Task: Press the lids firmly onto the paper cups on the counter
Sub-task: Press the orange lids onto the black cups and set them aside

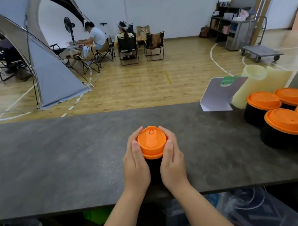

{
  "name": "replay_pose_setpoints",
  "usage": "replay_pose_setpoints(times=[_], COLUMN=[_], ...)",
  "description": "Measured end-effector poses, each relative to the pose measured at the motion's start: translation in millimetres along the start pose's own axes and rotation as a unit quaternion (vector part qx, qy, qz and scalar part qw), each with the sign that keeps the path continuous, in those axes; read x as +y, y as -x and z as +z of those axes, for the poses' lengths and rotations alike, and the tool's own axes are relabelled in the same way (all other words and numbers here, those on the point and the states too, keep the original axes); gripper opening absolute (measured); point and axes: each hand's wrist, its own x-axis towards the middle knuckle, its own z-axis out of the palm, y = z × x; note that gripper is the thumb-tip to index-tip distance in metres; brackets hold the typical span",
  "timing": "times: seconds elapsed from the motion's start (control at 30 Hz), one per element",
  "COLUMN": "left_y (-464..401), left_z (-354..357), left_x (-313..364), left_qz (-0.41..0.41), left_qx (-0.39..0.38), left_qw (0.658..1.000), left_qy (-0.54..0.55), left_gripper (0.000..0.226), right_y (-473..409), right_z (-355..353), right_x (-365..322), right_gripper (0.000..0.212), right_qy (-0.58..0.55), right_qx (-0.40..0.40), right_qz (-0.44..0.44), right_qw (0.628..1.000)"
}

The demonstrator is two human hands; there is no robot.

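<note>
1. Step rn: seating a lid. Black paper cup (153,167) stands upright on the dark surface (55,164), near the front edge, roughly mid-frame. Orange lid (152,142) sits on top of it.
2. Grip: left hand (135,164) and right hand (172,160) are wrapped round the cup + lid from opposite sides, fingers curled along the lid rim, thumbs lying up the near side w/ tips at the lid's edge. So both clamped on it, not open.
3. Lid looks a bit tilted toward the camera, but that could just be the wide lens. Can't tell if the rim has snapped on all the way round; far side is hidden by fingers.
4. Next move imo: push down evenly round the rim, thumbs working the near edge, cup held steady so it doesn't tip or crush.
5. Four other cups w/ orange lids (287,122) are bunched at the right of the surface, well apart from this one. They look done, so prob. late in the job.
6. Behind that bunch: a pale cup stack (249,83) lying on its side and a small card stand (218,95).
</note>
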Motion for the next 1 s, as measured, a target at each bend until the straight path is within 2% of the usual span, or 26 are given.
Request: replay_pose_setpoints(times=[0.17,0.37,0.53,0.7,0.77,0.83,0.93,1.0], left_y=[-2.1,-3.5,-2.4,4.5,9.8,18.0,31.9,39.4], left_z=[1.0,3.7,2.1,-15.7,-47.8,-96.7,-182.8,-237.2], left_x=[-8.2,-7.7,-5.0,9.3,18.3,27.7,38.4,44.1], left_qz=[-0.002,0.007,0.01,-0.065,-0.089,-0.086,-0.09,-0.09], left_qx=[0.021,0.034,0.019,-0.036,-0.043,-0.053,-0.076,-0.068], left_qw=[1.0,0.999,0.999,0.997,0.995,0.994,0.993,0.993], left_qy=[-0.014,-0.028,-0.036,-0.002,0.024,0.038,0.007,-0.041], left_gripper=[0.041,0.04,0.05,0.043,0.045,0.045,0.041,0.046], right_y=[0.2,-1.1,-1.7,6.5,14.1,24.0,53.1,76.9], right_z=[-0.6,-2.9,1.4,22.0,40.9,67.4,122.4,164.2], right_x=[3.1,6.3,4.6,-14.3,-29.7,-47.2,-83.7,-102.7], right_gripper=[0.04,0.04,0.039,0.039,0.042,0.042,0.05,0.059], right_qy=[-0.003,-0.012,0.01,-0.001,0.002,-0.015,-0.158,-0.171], right_qx=[-0.016,-0.032,-0.002,0.057,0.049,0.018,-0.032,-0.076], right_qz=[0.0,-0.023,-0.018,0.028,0.06,0.136,0.328,0.343], right_qw=[1.0,0.999,1.0,0.998,0.997,0.99,0.931,0.921])
